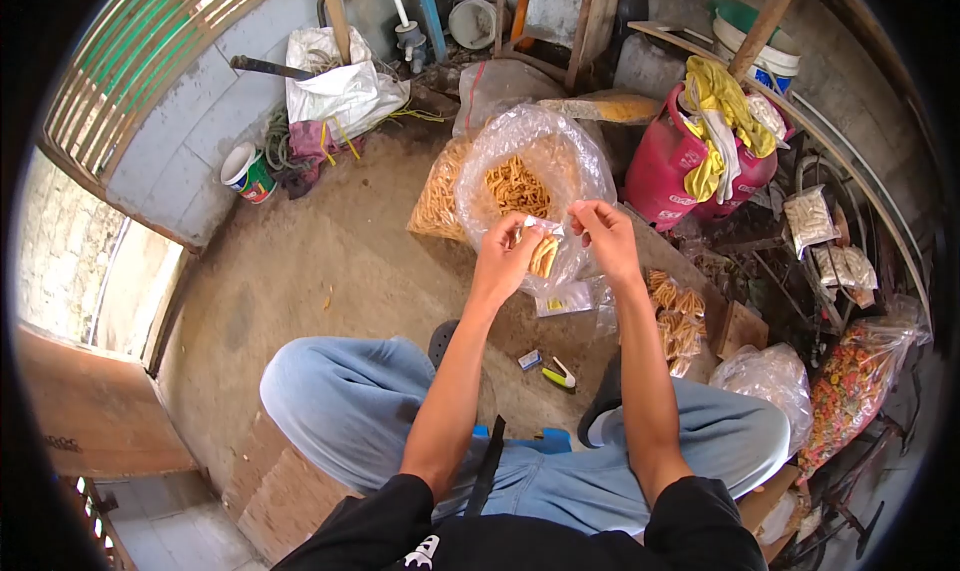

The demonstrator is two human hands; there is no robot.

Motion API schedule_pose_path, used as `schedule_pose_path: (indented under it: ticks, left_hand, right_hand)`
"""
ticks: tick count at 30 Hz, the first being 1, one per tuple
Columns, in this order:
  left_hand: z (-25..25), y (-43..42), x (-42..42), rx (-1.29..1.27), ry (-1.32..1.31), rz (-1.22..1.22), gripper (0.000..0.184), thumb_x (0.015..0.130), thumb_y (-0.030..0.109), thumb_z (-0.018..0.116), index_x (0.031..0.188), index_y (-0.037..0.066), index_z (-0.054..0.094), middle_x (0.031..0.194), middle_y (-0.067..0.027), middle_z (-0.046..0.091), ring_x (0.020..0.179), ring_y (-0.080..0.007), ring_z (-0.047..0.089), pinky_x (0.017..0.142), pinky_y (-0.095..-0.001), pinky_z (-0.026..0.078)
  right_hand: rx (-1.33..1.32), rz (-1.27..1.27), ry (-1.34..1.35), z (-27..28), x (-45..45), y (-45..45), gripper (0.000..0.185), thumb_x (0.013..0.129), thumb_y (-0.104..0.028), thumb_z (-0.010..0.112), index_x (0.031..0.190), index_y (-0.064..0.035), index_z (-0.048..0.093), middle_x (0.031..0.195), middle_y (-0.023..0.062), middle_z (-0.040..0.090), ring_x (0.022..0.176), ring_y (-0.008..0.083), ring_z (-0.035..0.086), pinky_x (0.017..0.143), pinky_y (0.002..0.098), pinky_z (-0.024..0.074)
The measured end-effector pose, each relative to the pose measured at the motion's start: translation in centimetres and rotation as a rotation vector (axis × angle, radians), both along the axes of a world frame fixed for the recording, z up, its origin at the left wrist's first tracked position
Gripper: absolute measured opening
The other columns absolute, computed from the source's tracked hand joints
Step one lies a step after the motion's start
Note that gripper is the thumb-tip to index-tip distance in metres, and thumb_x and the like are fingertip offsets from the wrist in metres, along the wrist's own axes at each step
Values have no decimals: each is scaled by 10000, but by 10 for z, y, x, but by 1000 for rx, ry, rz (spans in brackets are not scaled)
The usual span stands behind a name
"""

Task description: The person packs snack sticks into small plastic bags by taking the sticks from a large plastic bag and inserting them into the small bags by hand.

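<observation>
A small clear packet of yellow-brown snack sticks (543, 258) with a white label at its top hangs from my left hand (508, 256), whose fingers pinch the top edge. My right hand (605, 233) is just right of the packet, thumb and fingertips pressed together; whatever they may hold is too small to make out. Beyond both hands stands a large open plastic bag (585, 156) with loose snack sticks (517, 186) inside. Below the hands, a flat label packet (563, 299) lies by the bag. A green stapler (560, 374) and a small staple box (530, 359) lie on the floor.
Filled snack packets (680, 316) lie in a pile right of my right forearm. Pink gas cylinders (660, 166) with yellow cloths stand at back right. A big bag of colourful snacks (850, 381) leans at right. A white sack (345, 91) and a paint bucket (248, 174) sit by the left wall.
</observation>
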State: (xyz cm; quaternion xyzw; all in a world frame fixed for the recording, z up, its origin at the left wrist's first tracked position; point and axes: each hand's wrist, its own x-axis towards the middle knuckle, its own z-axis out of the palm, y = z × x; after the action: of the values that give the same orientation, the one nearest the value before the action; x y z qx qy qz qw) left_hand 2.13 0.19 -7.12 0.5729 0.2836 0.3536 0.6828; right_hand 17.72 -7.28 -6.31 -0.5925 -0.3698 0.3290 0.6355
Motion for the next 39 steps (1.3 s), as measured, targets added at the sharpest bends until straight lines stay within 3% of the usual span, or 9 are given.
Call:
schedule_pose_path:
  ticks: [2,8,12,15,22,24,27,29,39]
  left_hand:
    - [-2,2,-1,-18,-42,3,108,898,114,600,941,17,619,855,2,633,750,-36,565,650,-193,452]
    - [-2,6,-3,8,-67,44,144,908,145,591,927,3,605,804,1,611,708,-34,537,609,-203,440]
    - [-9,14,-6,102,-37,40,143,906,140,593,935,1,608,801,6,605,708,-29,522,612,-200,426]
    - [-5,15,-6,57,-38,21,142,902,132,594,947,-2,609,796,12,589,699,-27,503,608,-197,407]
    - [-8,14,-7,176,69,21,154,893,153,603,952,11,611,759,27,550,679,-35,464,603,-211,388]
    - [-7,13,-9,200,79,18,156,892,161,604,948,15,611,755,25,548,678,-40,460,604,-217,388]
    - [-5,14,-10,222,107,-16,168,887,178,610,938,17,608,747,9,551,677,-56,470,609,-230,396]
    - [-3,15,-11,250,170,-25,189,882,188,612,937,7,600,738,-11,554,660,-72,480,605,-245,407]
    - [17,7,-15,445,297,-70,192,861,171,603,925,-8,575,693,-120,585,620,-163,547,590,-311,435]
  right_hand:
    - [-234,-96,-93,-36,18,1,277,863,-275,624,799,-7,655,693,21,630,654,69,556,596,220,432]
    - [-1259,691,-494,-214,15,-43,381,718,-387,728,672,-12,674,665,84,637,619,170,611,611,326,517]
    - [-1262,544,-860,-260,-54,-103,743,611,-451,815,1145,-9,549,1002,190,642,992,308,620,805,468,505]
    - [-1236,527,-942,-277,-80,-124,862,591,-428,826,1230,-11,424,1136,179,592,1077,324,579,851,441,491]
    - [-929,351,-808,-316,-59,-138,602,665,-299,768,1124,-13,506,1001,175,632,906,261,636,768,398,509]
    - [-953,421,-296,-348,-31,-118,554,678,-326,766,1078,-12,547,1005,164,632,898,245,630,753,366,510]
    - [-754,610,-21,-294,9,-71,459,764,-332,713,1058,-9,572,859,74,651,758,157,604,639,325,492]
    - [-819,591,-59,-164,19,-45,477,801,-325,682,1144,-24,544,824,58,653,717,147,599,644,310,481]
    - [-420,593,-832,97,33,-14,512,765,-317,721,1147,-31,535,1061,177,619,991,313,597,844,372,454]
